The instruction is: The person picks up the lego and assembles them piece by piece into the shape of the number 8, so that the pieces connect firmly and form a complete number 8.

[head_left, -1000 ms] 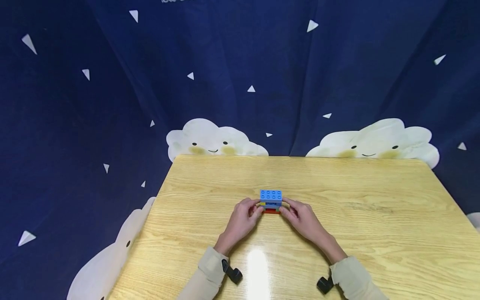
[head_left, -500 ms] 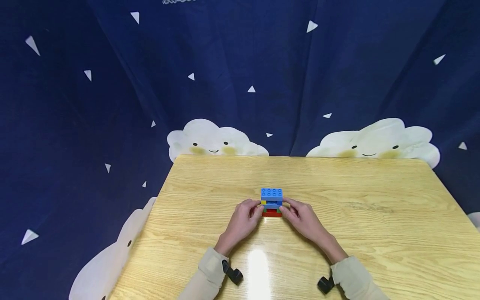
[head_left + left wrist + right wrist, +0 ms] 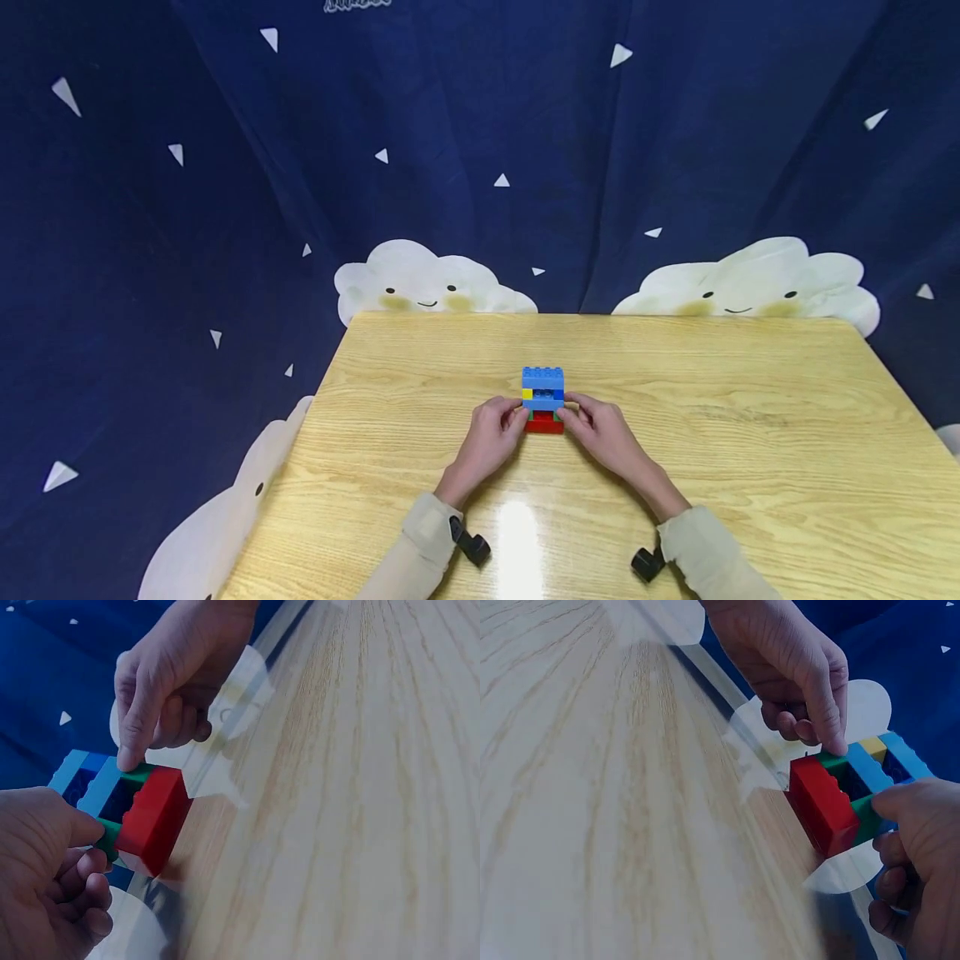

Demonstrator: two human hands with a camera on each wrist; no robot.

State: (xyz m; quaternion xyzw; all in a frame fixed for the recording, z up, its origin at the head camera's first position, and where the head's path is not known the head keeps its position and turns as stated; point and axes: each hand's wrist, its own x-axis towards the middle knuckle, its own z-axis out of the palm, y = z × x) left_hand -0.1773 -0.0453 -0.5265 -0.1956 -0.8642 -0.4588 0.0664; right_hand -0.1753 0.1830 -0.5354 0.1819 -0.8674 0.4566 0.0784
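A small tower of toy building bricks (image 3: 543, 405) stands between my two hands near the middle of the table. Its red brick (image 3: 155, 817) forms the bottom, with green bricks (image 3: 866, 817) above it at both ends. Higher up come a light blue brick, a yellow brick (image 3: 527, 394) beside a dark blue one, and a studded light blue brick (image 3: 543, 377) on top. Gaps show through the middle of the tower. My left hand (image 3: 491, 433) pinches its left side, thumb at the front. From the right, my right hand (image 3: 603, 433) grips the opposite side likewise. Whether the base touches the table is unclear.
The wooden table (image 3: 712, 417) stretches out around the hands, with a bright glare patch near the front. Behind it hangs a dark blue curtain (image 3: 450, 100) with white triangles and cloud faces. Black wrist cameras (image 3: 472, 546) sit at both cuffs.
The brick tower has tipped backward in my hands, so more of its front and red base shows and less of its studded top. Both hands keep their hold, nearly in place.
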